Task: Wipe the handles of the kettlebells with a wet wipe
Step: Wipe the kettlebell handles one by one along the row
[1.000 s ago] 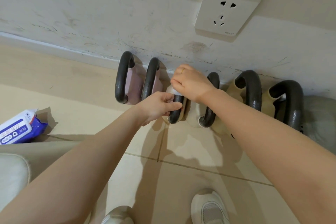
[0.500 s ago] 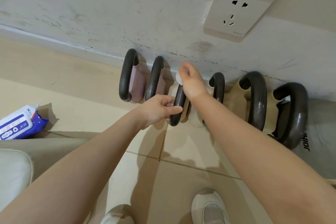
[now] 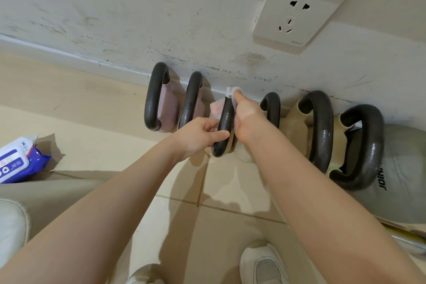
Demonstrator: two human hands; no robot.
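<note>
Row of kettlebells standing on the floor [image 3: 230, 191] against the wall [image 3: 138, 18]. The left hand [image 3: 198, 135] gripped the lower part of the third handle [image 3: 224, 127], fingers curled round it; the right hand [image 3: 245, 120] pinched the wet wipe [image 3: 231, 91] against the handle's far end. Wipe pack [image 3: 16, 160] lay at left

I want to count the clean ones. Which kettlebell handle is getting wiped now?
The third handle from the left. The left hand holds it while the right hand rubs a white wet wipe on it. Nobody touches the others.
</note>
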